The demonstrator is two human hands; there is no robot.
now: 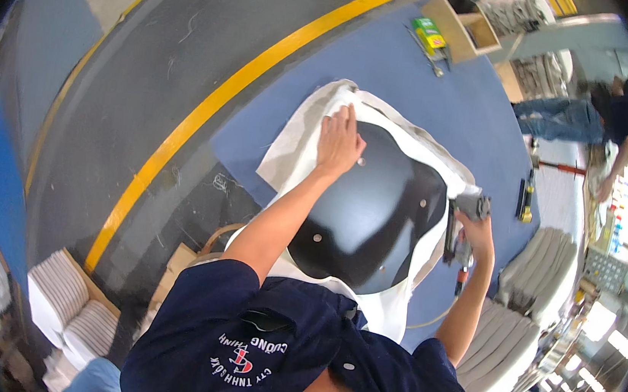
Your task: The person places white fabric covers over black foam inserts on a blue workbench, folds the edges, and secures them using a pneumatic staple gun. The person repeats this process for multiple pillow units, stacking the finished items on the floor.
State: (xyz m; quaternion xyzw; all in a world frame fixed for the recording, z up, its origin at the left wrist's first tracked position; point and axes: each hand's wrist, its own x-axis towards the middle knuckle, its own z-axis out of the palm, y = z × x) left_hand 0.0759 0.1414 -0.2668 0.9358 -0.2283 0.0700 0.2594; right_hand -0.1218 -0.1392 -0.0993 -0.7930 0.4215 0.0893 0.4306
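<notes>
A black curved seat panel [374, 210] lies face down on the blue worktable [390, 58], with white fabric [305, 130] wrapped up around its rim. My left hand [339, 141] presses flat on the far-left edge of the panel, holding the fabric down. My right hand [474, 240] grips a grey pneumatic staple gun [458, 219] at the panel's right edge, its nose against the fabric fold. A hose trails down from the gun.
A cardboard box [465, 30] and a green packet [429, 30] sit at the table's far end. Another tool [528, 195] lies right of the panel. Stacks of padded cushions [537, 258] stand at right and lower left. Another person [613, 116] works beyond. A yellow floor line [208, 108] crosses left.
</notes>
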